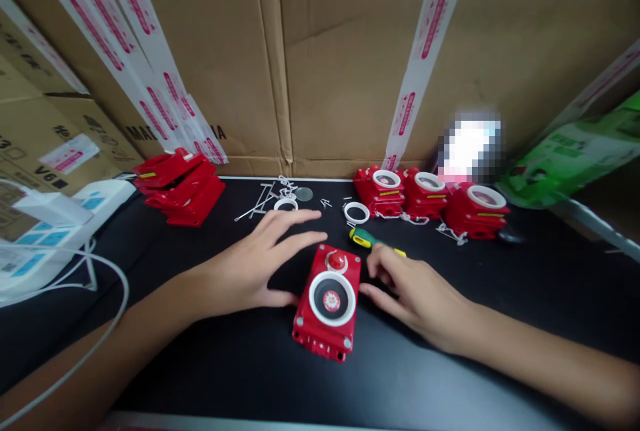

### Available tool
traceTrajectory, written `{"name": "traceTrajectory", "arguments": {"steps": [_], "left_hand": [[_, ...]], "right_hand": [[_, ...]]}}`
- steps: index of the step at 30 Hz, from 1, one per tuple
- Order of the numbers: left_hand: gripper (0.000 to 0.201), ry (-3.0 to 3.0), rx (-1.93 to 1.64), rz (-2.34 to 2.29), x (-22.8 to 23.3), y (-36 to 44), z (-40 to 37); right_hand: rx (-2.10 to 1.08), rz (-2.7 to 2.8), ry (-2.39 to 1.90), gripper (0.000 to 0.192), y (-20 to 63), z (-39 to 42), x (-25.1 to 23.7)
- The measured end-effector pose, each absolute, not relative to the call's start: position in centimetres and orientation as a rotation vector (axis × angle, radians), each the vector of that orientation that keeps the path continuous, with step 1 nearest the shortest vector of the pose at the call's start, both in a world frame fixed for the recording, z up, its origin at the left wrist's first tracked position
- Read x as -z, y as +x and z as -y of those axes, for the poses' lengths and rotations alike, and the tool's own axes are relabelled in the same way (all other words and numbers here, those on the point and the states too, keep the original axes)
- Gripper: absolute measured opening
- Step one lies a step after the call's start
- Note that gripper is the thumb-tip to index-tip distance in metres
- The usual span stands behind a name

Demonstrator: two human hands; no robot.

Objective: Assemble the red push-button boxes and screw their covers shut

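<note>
A red alarm box [327, 343] with a white ring round a dark glass window and a red dome lies face up on the black table in front of me. My left hand [250, 257] is at its left, fingers spread; the thumb tip reaches the box's left edge. On the other side is my right hand [415, 291], with fingers loosely curled and the thumb apart from them, pointing at the box's right edge. Just behind the right fingers lies a green and yellow screwdriver [363, 238], partly hidden by them. Whether either thumb touches the box, I cannot tell.
Several similar red boxes [483, 214] stand at the back right, and red housings [185, 191] are stacked at the left. A white ring [357, 213], small screws [326, 203] and metal brackets [265, 199] lie behind. A power strip [50, 241] with a cable is leftmost; cardboard [340, 57] rises behind.
</note>
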State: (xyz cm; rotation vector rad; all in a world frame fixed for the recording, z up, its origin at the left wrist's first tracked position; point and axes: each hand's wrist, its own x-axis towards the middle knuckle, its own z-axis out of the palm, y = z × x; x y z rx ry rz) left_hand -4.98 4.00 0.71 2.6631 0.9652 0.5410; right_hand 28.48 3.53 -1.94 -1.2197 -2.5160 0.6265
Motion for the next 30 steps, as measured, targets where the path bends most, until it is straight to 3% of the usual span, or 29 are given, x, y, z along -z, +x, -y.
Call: {"name": "traceTrajectory", "arguments": {"steps": [2,6,9,12,21,30], "left_hand": [[0.111,2.690,-0.460,-0.917,-1.1,-4.9,-3.6],[0.102,2.722,-0.468,-0.669,-1.7,-4.5,-3.4],[0.088,2.660,-0.528,-0.628,-1.8,-4.2,-3.4],[0.081,2.596,-0.513,-0.655,-1.8,-4.1,-3.4],[0.090,2.861,-0.441,-0.959,-1.6,-4.7,-3.7],[0.070,2.826,-0.440,-1.206,-1.3,-5.0,-4.0]], "right_hand": [[-0.740,2.568,-1.234,0.013,27.4,-3.9,1.1],[-0.885,2.577,-1.128,0.017,25.1,-7.0,-2.0],[-0.615,2.542,-1.020,0.009,23.3,-11.9,-4.6],[-0.455,2.623,-0.967,0.015,20.6,-17.0,-5.7],[-0.377,2.756,-1.269,0.041,12.9,-23.7,-2.4],[-0.652,2.565,-1.170,0.034,13.6,-24.9,-1.8]]}}
